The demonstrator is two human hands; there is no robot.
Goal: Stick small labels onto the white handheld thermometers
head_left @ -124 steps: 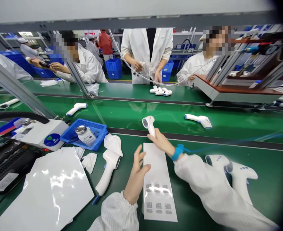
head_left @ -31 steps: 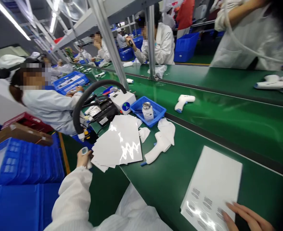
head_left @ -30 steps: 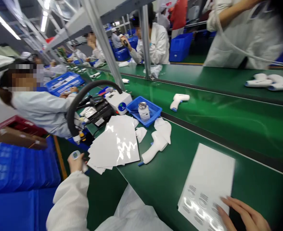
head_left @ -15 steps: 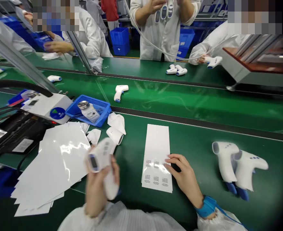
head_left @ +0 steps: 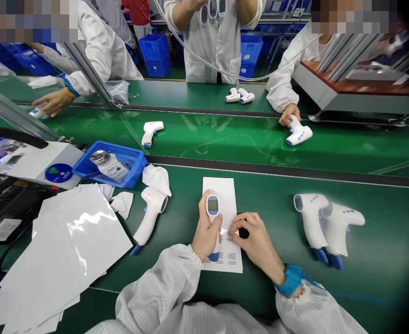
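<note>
A white-and-blue infrared thermometer (head_left: 213, 205) is held in my left hand (head_left: 205, 232), its grey screen facing up. The hand is over a white label sheet (head_left: 221, 188) with small blocks of black print near its lower end. At the sheet's right edge, my right hand (head_left: 255, 236) is closed in a pinch, thumb against index finger; whatever the fingertips hold is too small to make out. A blue strap (head_left: 290, 279) circles my right wrist. To my left another thermometer (head_left: 151, 213) lies on the bench, touching a crumpled white cloth (head_left: 157, 178).
Two thermometers (head_left: 310, 218) lie at right. At left are glossy white sheets (head_left: 72, 241), a blue tray (head_left: 135, 174) holding a metal-capped bottle (head_left: 110, 166), and a white device (head_left: 47, 162). Beyond runs a green belt (head_left: 204, 137) with a thermometer (head_left: 152, 132); a co-worker's hand (head_left: 290, 114) holds another.
My left hand has carried the thermometer right, over the label sheet, and turned its screen up. My right fingers have closed into a pinch. A co-worker's thermometer has moved over the belt.
</note>
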